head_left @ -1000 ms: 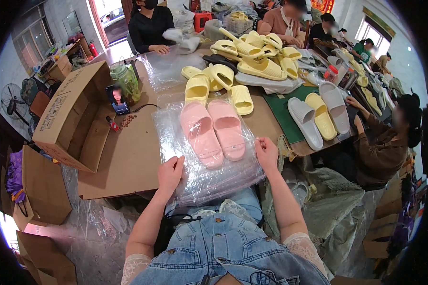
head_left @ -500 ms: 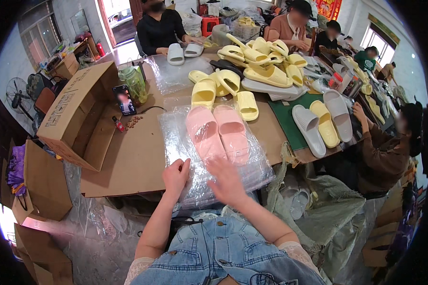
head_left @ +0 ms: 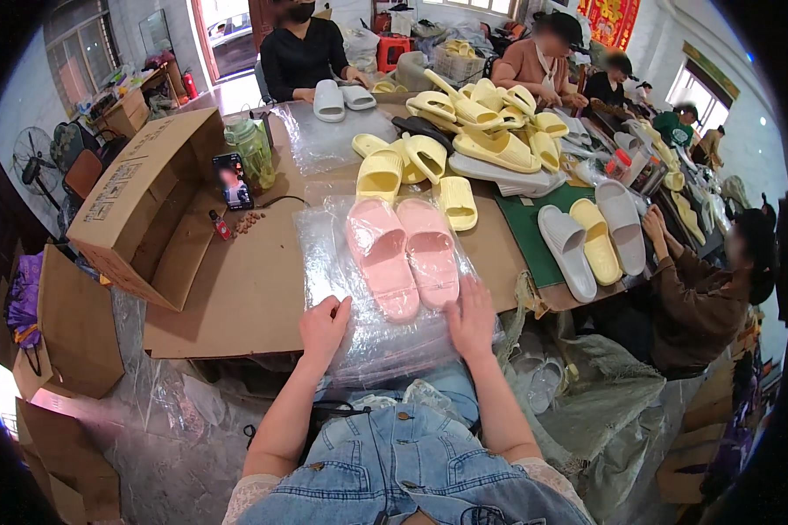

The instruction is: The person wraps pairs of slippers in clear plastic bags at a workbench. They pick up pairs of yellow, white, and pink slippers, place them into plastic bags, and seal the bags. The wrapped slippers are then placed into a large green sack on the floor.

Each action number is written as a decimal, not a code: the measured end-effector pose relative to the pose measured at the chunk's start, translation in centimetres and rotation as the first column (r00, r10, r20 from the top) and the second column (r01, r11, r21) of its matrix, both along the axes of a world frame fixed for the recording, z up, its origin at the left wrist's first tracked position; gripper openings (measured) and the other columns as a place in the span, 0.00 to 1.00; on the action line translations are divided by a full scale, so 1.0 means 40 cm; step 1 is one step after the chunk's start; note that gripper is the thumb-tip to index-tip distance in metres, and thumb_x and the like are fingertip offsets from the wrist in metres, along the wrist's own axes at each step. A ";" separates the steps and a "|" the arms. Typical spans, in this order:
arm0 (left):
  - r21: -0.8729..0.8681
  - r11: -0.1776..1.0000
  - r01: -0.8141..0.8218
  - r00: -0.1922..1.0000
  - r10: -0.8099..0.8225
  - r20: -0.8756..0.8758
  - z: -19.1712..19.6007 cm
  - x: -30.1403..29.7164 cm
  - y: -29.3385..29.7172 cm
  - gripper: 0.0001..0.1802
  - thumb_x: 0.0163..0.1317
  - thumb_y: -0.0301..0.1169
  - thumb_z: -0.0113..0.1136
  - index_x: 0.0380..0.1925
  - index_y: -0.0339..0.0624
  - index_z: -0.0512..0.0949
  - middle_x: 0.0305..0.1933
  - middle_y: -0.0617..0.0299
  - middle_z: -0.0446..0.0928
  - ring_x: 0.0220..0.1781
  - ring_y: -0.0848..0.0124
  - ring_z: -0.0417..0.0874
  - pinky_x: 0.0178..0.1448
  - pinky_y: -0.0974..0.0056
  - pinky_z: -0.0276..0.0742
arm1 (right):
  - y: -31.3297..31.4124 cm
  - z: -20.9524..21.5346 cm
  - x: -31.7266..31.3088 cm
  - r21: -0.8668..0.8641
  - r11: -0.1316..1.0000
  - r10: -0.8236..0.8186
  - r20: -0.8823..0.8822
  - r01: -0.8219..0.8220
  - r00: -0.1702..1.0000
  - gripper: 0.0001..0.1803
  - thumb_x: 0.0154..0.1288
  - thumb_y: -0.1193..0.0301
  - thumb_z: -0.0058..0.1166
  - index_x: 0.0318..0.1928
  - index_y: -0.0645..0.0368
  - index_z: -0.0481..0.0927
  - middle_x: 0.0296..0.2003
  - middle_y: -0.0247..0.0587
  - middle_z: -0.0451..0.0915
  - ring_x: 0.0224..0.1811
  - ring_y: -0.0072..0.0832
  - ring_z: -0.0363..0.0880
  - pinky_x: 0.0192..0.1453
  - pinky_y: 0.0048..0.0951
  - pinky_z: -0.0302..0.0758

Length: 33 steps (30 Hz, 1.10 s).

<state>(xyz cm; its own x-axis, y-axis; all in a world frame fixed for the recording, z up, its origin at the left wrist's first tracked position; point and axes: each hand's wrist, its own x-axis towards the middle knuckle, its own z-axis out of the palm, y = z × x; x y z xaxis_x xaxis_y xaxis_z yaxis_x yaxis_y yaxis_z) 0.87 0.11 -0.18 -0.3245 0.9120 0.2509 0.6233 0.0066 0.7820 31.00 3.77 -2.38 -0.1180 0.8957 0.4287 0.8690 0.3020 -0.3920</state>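
Pink slippers (head_left: 403,254), one pair, lie side by side w/ soles down inside a clear plastic bag (head_left: 372,337) on the desk (head_left: 245,297), directly in front of the person.

Head view: left hand (head_left: 322,325) rests on the bag's near-left edge, grip loosely curled, fingertips on the film, pinching nothing that I can make out. Right hand (head_left: 471,317) lies flat, fingers spread, pressing the film just below the right slipper's heel.

Judgement: step in hand = flattening/smoothing the bag over the pair at its open near end. Next move likely calls for gathering or folding that loose near edge w/o shifting the slippers.

Nearby: yellow slippers (head_left: 381,175) beyond, open cardboard box (head_left: 140,206) to the left.
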 end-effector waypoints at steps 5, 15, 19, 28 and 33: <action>-0.023 1.000 -0.019 0.999 0.018 -0.036 0.001 -0.001 -0.005 0.23 0.67 0.46 0.65 0.22 0.38 0.77 0.19 0.51 0.76 0.23 0.53 0.78 0.30 0.53 0.71 | -0.012 0.026 0.005 0.106 0.992 -0.056 -0.068 0.063 0.996 0.34 0.76 0.55 0.49 0.73 0.63 0.66 0.75 0.53 0.64 0.79 0.53 0.57 0.82 0.54 0.51; 0.015 0.999 -0.036 0.998 0.037 -0.054 0.004 0.005 -0.007 0.22 0.66 0.44 0.66 0.22 0.38 0.78 0.19 0.51 0.77 0.22 0.54 0.79 0.30 0.52 0.72 | -0.116 0.104 -0.256 0.014 0.857 0.515 0.025 -0.515 0.857 0.37 0.74 0.51 0.52 0.75 0.57 0.65 0.76 0.52 0.63 0.80 0.50 0.56 0.82 0.52 0.51; 0.078 0.996 -0.045 0.996 0.051 -0.075 -0.004 0.007 -0.004 0.22 0.66 0.43 0.67 0.21 0.36 0.78 0.17 0.52 0.76 0.18 0.60 0.76 0.28 0.55 0.70 | -0.090 0.053 -0.228 -0.030 0.932 0.363 0.104 -0.362 0.926 0.37 0.74 0.50 0.52 0.75 0.57 0.64 0.75 0.51 0.64 0.79 0.49 0.57 0.82 0.52 0.51; 0.043 0.998 -0.036 0.999 0.038 -0.038 -0.003 0.007 -0.005 0.21 0.65 0.43 0.68 0.22 0.37 0.78 0.16 0.56 0.74 0.19 0.59 0.75 0.28 0.55 0.70 | -0.010 0.007 -0.087 0.091 0.993 0.079 -0.019 -0.077 0.997 0.32 0.76 0.55 0.50 0.73 0.59 0.68 0.75 0.49 0.64 0.78 0.55 0.57 0.81 0.53 0.53; 0.097 0.994 -0.060 0.996 0.066 -0.062 0.060 0.038 -0.020 0.17 0.61 0.42 0.71 0.36 0.40 0.79 0.33 0.56 0.82 0.39 0.57 0.82 0.42 0.52 0.74 | -0.009 0.001 -0.093 0.112 0.992 0.058 -0.031 -0.054 0.998 0.32 0.76 0.56 0.50 0.73 0.58 0.68 0.75 0.48 0.65 0.78 0.54 0.58 0.80 0.53 0.54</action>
<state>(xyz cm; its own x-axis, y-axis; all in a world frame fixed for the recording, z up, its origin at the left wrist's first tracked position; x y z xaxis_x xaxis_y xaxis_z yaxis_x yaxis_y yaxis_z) 2.40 -0.69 2.20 -0.3606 0.8614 0.3577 0.6736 -0.0248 0.7387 27.26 3.42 -2.34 -0.1502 0.8345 0.5301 0.8364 0.3931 -0.3819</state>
